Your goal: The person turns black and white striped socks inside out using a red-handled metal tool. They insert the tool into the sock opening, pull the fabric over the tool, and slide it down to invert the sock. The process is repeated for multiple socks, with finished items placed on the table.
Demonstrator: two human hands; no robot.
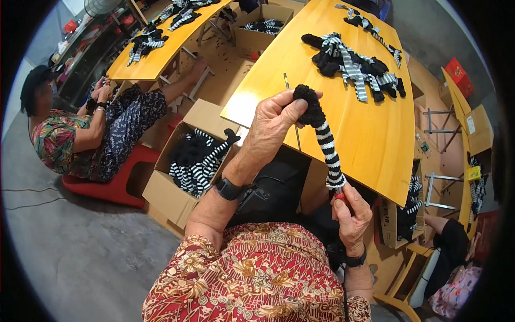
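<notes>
My left hand (273, 121) pinches the black fuzzy end of a long knitted piece (328, 142), whose lower part is a narrow tube with black and white stripes. Below it, my right hand (353, 214) closes around a red-handled tool (340, 197). The tool's upper part goes into the tube's open striped end, so its tip is hidden. Behind my left hand, a thin upright metal rod (298, 140) stands by the table's near edge. The knit is stretched at a slant between both hands, above the table edge.
More striped knits (351, 64) lie on the yellow table (375, 145). An open cardboard box (171, 206) of knits stands at my left, another box (387, 222) at my right. A person (75, 126) sits on a red stool (102, 188) at left, beside another yellow table (134, 68). Another person's legs show lower right.
</notes>
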